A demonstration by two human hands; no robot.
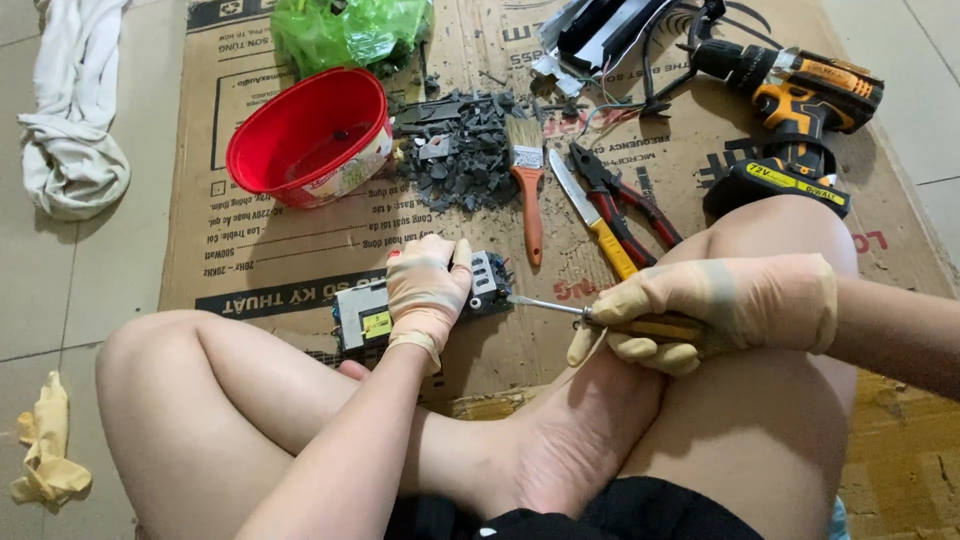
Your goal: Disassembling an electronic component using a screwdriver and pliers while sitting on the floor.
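Dismantling work seen from above: we sit cross-legged on a sheet of cardboard [300,250], both hands in pale rubber gloves. Our left hand [425,290] presses flat over a small circuit board unit [365,318] lying on the cardboard just ahead of the shins, fingers wrapped around its top edge. Our right hand [720,310] is clenched around the handle of a screwdriver [560,308], whose tip points at the right end of the unit, touching or nearly so; we cannot tell which.

Progress, as we judge it: a heap of grey broken pieces [465,150] beyond the unit suggests much stripping is already done, while the unit under the left hand looks largely whole, so its opening is only at the start.

Containers: a red plastic bowl [310,135] stands left of the heap; its inside appears nearly bare, with perhaps a small bit at the bottom. A crumpled green plastic bag [350,30] lies behind it, contents hidden.

Tools near the heap: a paintbrush [528,185], a yellow-handled knife [590,215], red-handled pliers [625,200] and a cordless drill [800,110].
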